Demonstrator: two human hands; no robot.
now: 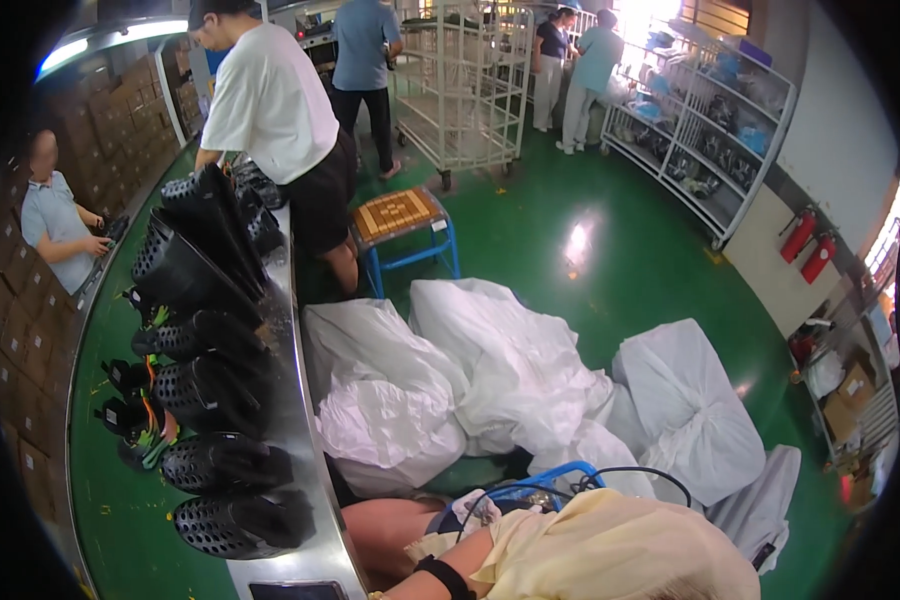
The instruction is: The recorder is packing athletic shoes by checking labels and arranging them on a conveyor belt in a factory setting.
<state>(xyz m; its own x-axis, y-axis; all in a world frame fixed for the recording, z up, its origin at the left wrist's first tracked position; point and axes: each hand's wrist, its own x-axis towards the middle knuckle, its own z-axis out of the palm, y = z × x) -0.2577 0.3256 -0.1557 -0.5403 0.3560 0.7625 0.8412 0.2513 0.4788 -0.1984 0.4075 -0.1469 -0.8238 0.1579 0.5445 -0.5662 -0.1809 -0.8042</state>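
Note:
Neither my left hand nor my right hand shows in the picture. At the lower edge, a bare arm (pixel 467 557) with a black band comes out of a pale yellow top (pixel 610 545); its hand lies outside the frame, and I cannot tell whose arm it is. Black clogs with round holes (pixel 210 395) stand in a row along the metal edge (pixel 305 450) of a green conveyor belt (pixel 120 540). Taller black boots (pixel 185 265) lean farther up the row. Black straps with green and orange parts (pixel 150 430) lie beside the clogs.
Large white sacks (pixel 385 400) crowd the floor right of the belt. A blue-framed stool (pixel 405 215) stands beyond them, near a co-worker in a white shirt (pixel 270 100). Farther back are a wheeled rack (pixel 460 100) and loaded shelves (pixel 695 130). Stacked cartons (pixel 15 330) line the left.

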